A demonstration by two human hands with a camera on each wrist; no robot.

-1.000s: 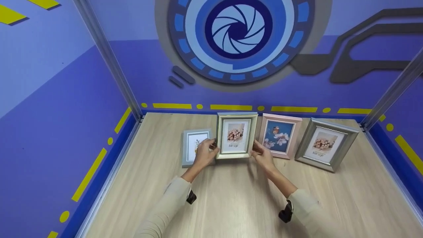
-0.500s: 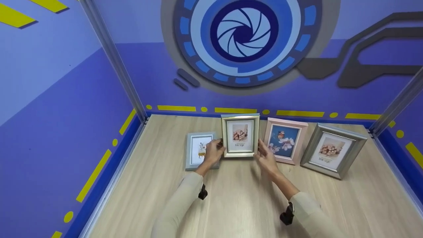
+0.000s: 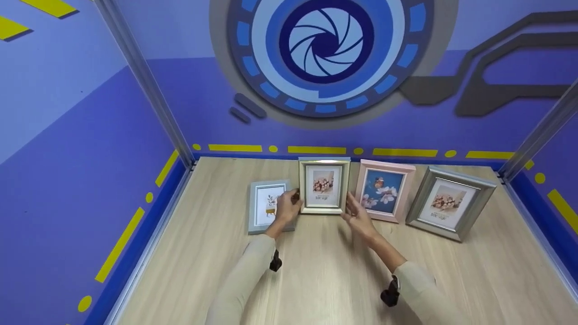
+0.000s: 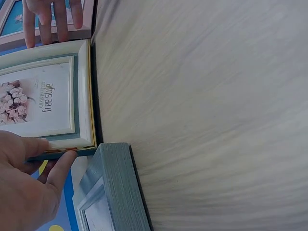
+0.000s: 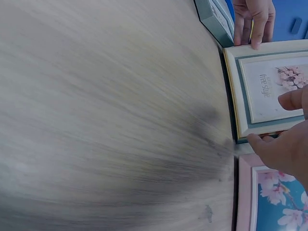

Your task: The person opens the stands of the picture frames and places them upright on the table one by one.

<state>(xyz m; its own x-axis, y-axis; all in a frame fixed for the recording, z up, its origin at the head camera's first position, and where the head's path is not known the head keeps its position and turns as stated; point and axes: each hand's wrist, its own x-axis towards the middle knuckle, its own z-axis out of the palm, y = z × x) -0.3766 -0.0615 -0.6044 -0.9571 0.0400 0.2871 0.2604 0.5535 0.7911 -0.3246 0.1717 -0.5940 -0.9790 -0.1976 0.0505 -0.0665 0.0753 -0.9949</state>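
Observation:
A pale gold picture frame (image 3: 323, 185) with a bouquet print stands upright on the table. My left hand (image 3: 287, 207) pinches its left edge, thumb in front and fingers at the side, as the left wrist view shows. At the opposite edge my right hand (image 3: 360, 217) touches the side with extended fingers; its thumb (image 5: 291, 100) is lifted away from the front. Left of this frame is a grey-blue frame (image 3: 257, 225) with a plant print, partly covered by my left hand. A pink frame (image 3: 405, 198) with a bird and blossoms stands just right of my right hand.
At the far right stands a larger silver-grey frame (image 3: 474, 205) with a bouquet print, turned slightly inward. The wooden table (image 3: 325, 275) ends at a purple-blue back wall (image 3: 180, 104) and side walls with metal corner posts (image 3: 149, 85).
The gold frame has settled slightly lower and stands straighter between my hands. The head view has shifted a little. The other frames keep their places.

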